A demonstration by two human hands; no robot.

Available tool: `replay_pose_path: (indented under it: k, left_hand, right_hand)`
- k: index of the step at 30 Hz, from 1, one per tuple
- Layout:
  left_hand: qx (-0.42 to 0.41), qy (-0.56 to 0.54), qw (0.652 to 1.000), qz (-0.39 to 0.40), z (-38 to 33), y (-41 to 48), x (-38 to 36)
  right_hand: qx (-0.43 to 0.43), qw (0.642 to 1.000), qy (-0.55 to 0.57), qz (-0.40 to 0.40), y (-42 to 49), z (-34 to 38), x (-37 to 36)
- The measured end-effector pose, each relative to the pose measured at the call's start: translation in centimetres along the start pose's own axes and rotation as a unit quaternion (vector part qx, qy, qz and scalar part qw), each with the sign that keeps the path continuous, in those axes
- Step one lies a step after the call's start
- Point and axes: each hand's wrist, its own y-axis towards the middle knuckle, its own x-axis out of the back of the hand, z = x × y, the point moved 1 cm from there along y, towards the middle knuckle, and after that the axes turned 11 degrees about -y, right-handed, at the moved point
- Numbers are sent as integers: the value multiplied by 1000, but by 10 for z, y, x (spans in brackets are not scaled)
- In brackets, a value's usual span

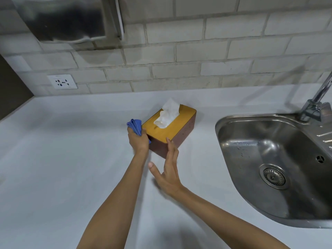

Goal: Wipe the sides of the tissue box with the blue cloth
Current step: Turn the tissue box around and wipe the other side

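The tissue box (181,133) has dark brown sides and a yellow wooden lid, with a white tissue (168,115) sticking out of its slot. It stands on the white counter (71,159), turned at an angle. My left hand (139,141) grips the folded blue cloth (135,125) and presses it against the box's left side, near the front corner. My right hand (168,169) is open with its fingers straight, the fingertips at the box's near side just under the lid edge.
A steel sink (273,164) with a drain and a tap (316,103) lies to the right of the box. A brick wall runs behind the counter, with a power socket (62,81) at the left and a metal dispenser (66,18) above it.
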Motion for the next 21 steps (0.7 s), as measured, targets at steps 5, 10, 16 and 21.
replay_pose_path:
  k: [5, 10, 16, 21]
  left_hand:
    - [92, -64, 993, -29, 15, -20, -3]
    - [135, -89, 987, -18, 22, -40, -8]
    - [169, -94, 981, -18, 24, -43, -16]
    - [176, -91, 980, -3, 28, -32, -18]
  right_hand:
    - [-61, 993, 4, -106, 22, -20, 42]
    - [-180, 963, -41, -197, 95, -54, 105]
    - [-264, 963, -62, -5, 163, -86, 119]
    - [-305, 949, 37, 67, 182, -99, 108]
